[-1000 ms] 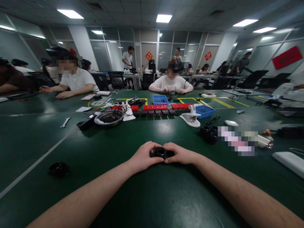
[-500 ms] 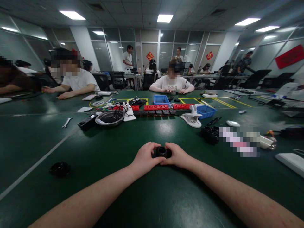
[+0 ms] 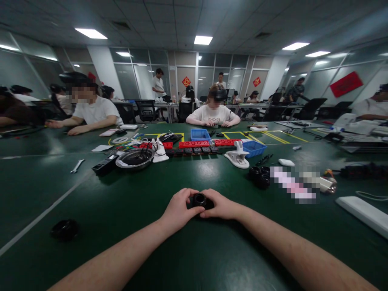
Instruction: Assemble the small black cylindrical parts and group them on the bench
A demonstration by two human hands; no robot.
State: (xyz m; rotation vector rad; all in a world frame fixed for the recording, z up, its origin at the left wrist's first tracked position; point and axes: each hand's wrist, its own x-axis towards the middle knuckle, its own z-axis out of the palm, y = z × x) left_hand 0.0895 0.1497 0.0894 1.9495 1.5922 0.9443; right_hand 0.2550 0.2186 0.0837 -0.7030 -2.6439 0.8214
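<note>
- Left grip (image 3: 178,207): curled around the near-left side of a black ring-shaped part (image 3: 199,199), thumb in front, fingers behind.
- Right grip (image 3: 220,205): bent around the same part from the other side, its thumb tip close to the left thumb; the exact contact under these fingers is hard to make out.
- The black ring-shaped part sits between the two grips, low over the bench (image 3: 182,258), its round opening facing up and towards the wearer.
- Well to the left of the left grip, and a little nearer the wearer, lies another black piece (image 3: 64,230).
- Beyond the right grip and to its right, several black rings (image 3: 260,177) lie bunched together.
- Straight beyond both grips, red strips (image 3: 194,144) run crosswise, with a blue tray (image 3: 200,134) behind them.
- Beyond the left grip, to its left, are a metal bowl (image 3: 135,161), a black box (image 3: 105,165) and, farther left, a wrench (image 3: 77,166).
- Beyond the right grip stands a white clip base (image 3: 238,157), just beside a blue bin (image 3: 254,150).
- Far to the right of the right grip lies a long white bar (image 3: 363,214).
- A person in a white top (image 3: 214,115) sits opposite, well beyond the grips.
</note>
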